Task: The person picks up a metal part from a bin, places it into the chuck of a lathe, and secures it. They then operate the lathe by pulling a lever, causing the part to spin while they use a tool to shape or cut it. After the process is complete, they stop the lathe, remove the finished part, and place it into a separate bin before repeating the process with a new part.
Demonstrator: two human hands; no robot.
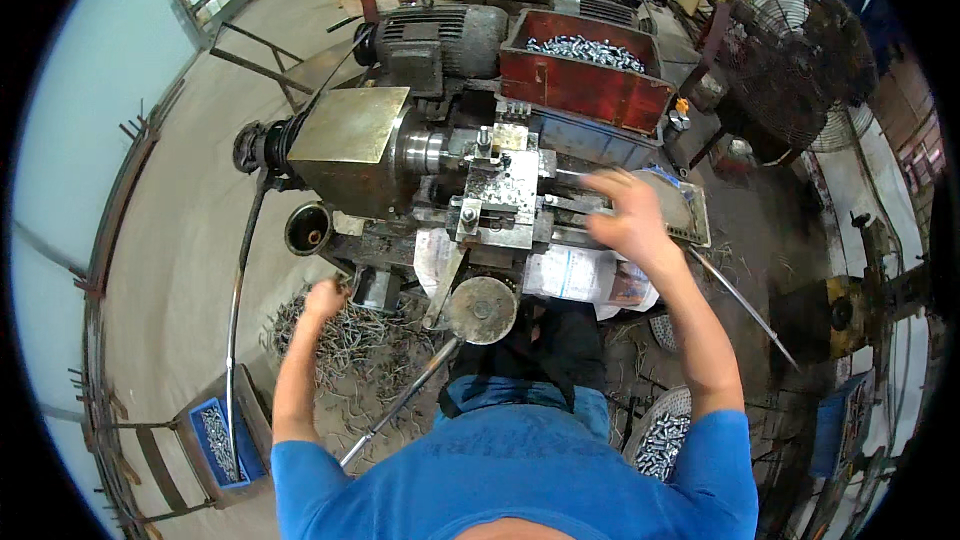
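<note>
In front of me stands a small metal lathe, its round chuck (425, 153) beside a boxy headstock with a flat plate cover (350, 124). My right hand (632, 220) hovers over the right end of the lathe bed, just right of the tool slide (503, 190). Its thumb and fingers are apart, and I see nothing between them. Low on the left, my left hand (326, 298) is closed near a dark round cup (308, 228), above a heap of metal shavings (345, 345). Whatever its fingers may hold is hidden.
Behind the lathe are a finned motor (445, 37) and a red bin (585, 85) of small metal parts. A blue tray (216, 440) at lower left and a basket (662, 445) near my right arm hold similar parts. A large fan (795, 60) stands right; a lever disc (483, 310) sits close to me.
</note>
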